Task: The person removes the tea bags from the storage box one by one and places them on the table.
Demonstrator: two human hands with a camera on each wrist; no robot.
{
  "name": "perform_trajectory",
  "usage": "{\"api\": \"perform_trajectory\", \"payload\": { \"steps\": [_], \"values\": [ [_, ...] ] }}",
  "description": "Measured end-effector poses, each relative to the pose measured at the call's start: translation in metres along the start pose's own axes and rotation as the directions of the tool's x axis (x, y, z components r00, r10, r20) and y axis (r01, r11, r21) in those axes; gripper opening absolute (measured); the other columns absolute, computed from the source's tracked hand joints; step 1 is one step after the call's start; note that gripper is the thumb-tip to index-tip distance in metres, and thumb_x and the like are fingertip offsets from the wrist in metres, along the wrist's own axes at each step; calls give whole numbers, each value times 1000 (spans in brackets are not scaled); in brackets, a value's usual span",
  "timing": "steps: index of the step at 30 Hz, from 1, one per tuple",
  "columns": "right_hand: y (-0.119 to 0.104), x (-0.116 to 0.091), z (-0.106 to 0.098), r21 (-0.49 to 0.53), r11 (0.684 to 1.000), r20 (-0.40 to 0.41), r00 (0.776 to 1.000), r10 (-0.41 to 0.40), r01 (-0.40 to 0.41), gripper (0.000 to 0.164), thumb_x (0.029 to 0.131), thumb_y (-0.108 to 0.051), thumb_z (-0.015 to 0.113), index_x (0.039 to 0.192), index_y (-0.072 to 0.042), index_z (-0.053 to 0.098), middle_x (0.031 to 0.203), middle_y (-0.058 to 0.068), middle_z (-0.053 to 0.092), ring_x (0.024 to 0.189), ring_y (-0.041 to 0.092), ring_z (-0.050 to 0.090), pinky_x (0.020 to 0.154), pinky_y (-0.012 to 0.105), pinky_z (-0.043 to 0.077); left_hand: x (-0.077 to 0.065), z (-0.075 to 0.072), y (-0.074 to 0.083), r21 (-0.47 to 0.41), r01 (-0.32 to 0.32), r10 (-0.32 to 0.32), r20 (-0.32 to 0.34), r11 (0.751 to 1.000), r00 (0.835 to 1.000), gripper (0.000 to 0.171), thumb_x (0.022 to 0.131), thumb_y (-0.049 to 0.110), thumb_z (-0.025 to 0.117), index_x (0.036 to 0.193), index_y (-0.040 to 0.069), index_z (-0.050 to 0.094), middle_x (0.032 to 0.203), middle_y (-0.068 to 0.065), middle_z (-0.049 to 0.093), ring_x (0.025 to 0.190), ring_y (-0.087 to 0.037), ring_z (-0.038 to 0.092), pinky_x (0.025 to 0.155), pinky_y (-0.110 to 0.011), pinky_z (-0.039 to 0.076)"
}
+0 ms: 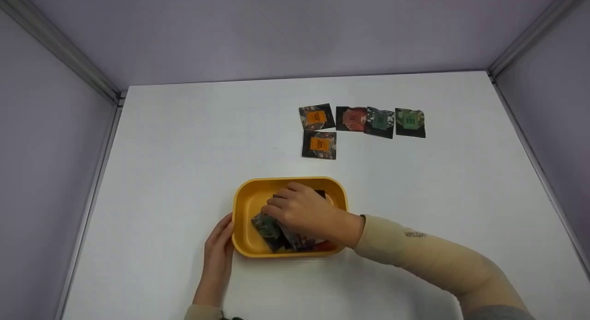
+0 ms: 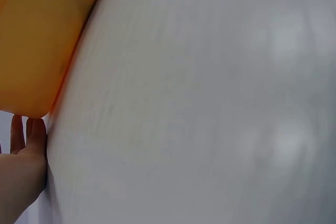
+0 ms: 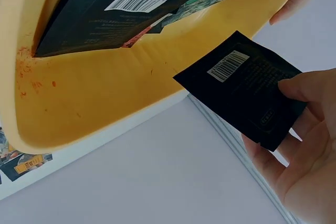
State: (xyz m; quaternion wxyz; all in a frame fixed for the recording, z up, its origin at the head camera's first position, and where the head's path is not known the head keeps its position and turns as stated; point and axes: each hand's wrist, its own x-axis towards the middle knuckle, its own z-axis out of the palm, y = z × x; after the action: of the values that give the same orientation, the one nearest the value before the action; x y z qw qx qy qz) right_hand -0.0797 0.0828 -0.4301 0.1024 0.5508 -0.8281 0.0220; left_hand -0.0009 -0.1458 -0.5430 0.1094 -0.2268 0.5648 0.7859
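Observation:
A yellow plastic bin [image 1: 249, 200] stands on the white table, with several small flat sachets [image 1: 268, 230] heaped in its right and front parts. My right hand [image 1: 302, 211] is over the bin. Between its thumb and fingers it pinches a black sachet [image 3: 241, 90], whose barcode side shows in the right wrist view. Another black sachet [image 3: 115, 22] leans in the bin among colourful ones. At the bin's left side, my left hand [image 1: 219, 246] touches the outer wall with its fingers extended; in the left wrist view its fingertips [image 2: 35, 127] meet the bin's end.
Beyond the bin lie an orange-labelled sachet [image 1: 316, 117], a red one [image 1: 352, 119], a dark teal one [image 1: 380, 121] and a green one [image 1: 410, 122] in a row. A second orange-labelled sachet [image 1: 320, 145] lies below the first. Pale walls [image 1: 295, 34] enclose the table's back and sides.

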Motion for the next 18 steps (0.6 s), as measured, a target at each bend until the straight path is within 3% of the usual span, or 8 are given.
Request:
{"api": "perform_trajectory", "payload": {
  "steps": [7, 12, 18],
  "values": [
    [7, -2, -3, 27, 999, -44, 999, 21, -20, 23, 96, -13, 67, 118, -12, 70, 107, 0, 73, 98, 16, 66, 90, 31, 54, 2, 1, -1, -7, -39, 40, 30, 999, 999, 54, 102, 34, 56, 147, 6, 46, 150, -4, 43, 134, -13, 43, 110, -21, 36],
    [11, -3, -5, 70, 997, -41, 998, 36, -33, 30, 92, -11, 72, 121, -10, 68, 110, 1, 73, 100, 18, 65, 92, 33, 54, 1, 1, 0, -7, -27, 28, 30, 1000, 999, 54, 102, 34, 56, 147, 7, 45, 150, -3, 42, 135, -14, 42, 112, -23, 35],
    [17, -7, -6, 92, 994, -128, 990, 64, -53, 27, 97, -7, 64, 123, -10, 67, 114, 2, 71, 102, 19, 65, 88, 32, 55, -3, -1, -2, -12, -11, 11, 9, 1000, 1000, 55, 102, 34, 56, 147, 6, 44, 150, -3, 42, 135, -13, 42, 112, -23, 35]
  ]
}}
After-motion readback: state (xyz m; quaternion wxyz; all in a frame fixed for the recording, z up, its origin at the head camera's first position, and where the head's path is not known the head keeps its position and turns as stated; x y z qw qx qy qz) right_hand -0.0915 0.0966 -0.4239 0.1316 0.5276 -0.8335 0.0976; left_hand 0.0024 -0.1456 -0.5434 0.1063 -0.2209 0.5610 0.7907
